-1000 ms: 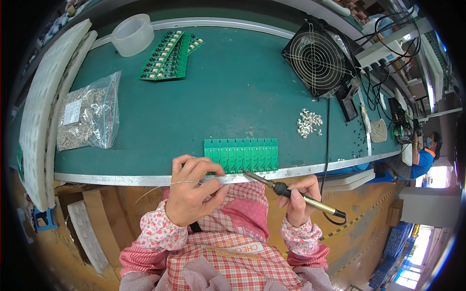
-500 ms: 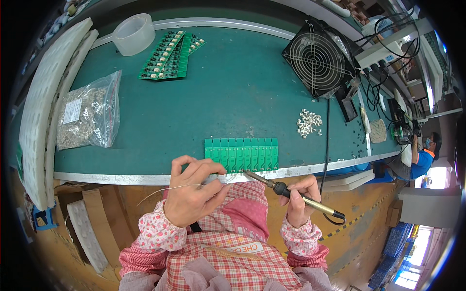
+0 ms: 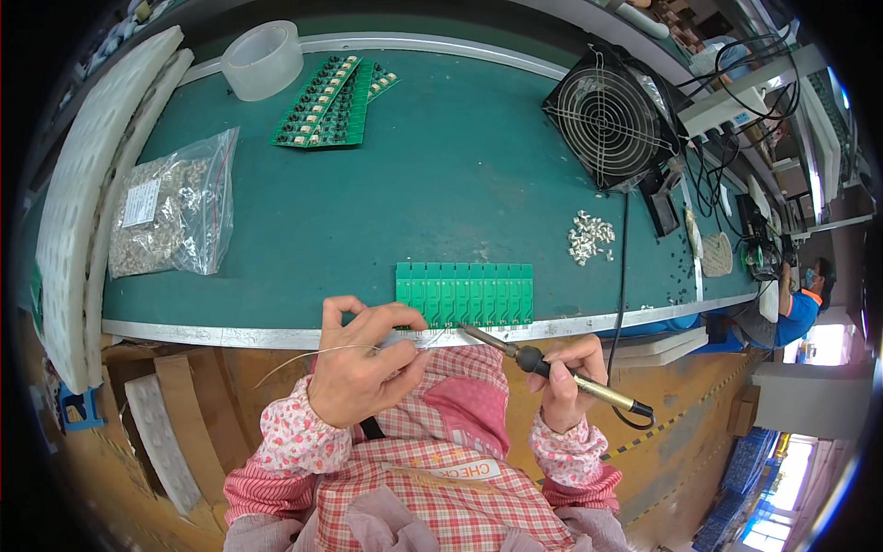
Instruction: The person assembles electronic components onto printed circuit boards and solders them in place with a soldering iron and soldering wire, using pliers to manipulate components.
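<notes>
A green circuit board panel (image 3: 464,293), split into several narrow strips, lies flat at the bench's front edge. My right hand (image 3: 570,379) is closed round the handle of a soldering iron (image 3: 531,360), whose tip points left and meets the panel's near edge. Pinched in my left hand (image 3: 366,363) is a thin solder wire (image 3: 303,357). Its loose end curves out to the left, and its other end runs toward the iron's tip. The left fingers rest by the panel's near left corner. Whether the wire touches the tip is too small to tell.
Small white parts (image 3: 590,237) lie in a pile right of the panel, beside the iron's black cord (image 3: 623,276). A fan (image 3: 605,124) stands far right. Populated boards (image 3: 322,106), a tape roll (image 3: 262,60), a bag of parts (image 3: 170,216) and white foam trays (image 3: 87,221) are left.
The whole view has shifted slightly, so the bench things sit a little farther right. Against the panel, the iron's tip and my hands are slightly farther left. Both grips are unchanged.
</notes>
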Tool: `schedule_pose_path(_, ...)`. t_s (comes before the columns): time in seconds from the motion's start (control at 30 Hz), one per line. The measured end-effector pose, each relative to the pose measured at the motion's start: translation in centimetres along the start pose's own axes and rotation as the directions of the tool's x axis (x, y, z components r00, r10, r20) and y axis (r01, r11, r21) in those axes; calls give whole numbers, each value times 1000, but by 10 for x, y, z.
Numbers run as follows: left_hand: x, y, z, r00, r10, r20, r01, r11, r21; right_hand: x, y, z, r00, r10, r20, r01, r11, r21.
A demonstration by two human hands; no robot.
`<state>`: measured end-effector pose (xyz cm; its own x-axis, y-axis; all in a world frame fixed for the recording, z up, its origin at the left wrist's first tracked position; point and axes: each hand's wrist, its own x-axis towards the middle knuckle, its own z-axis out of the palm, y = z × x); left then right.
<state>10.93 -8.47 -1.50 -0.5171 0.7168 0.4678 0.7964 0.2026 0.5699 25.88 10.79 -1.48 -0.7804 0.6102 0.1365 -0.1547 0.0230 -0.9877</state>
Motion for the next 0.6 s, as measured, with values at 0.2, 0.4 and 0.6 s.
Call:
schedule_pose_path(0.2,0,-1,2,1000,-4,-13,4,1000,0,3,0,3,1000,18,19,-17,999,-41)
schedule_pose_path(0.4,0,0,4,1000,-5,-22,5,1000,16,3,1,3,999,-6,36,8,998,-58)
schedule_pose_path(0.6,0,0,4,1000,-3,-30,4,1000,17,1,1,4,999,-12,30,13,999,-48)
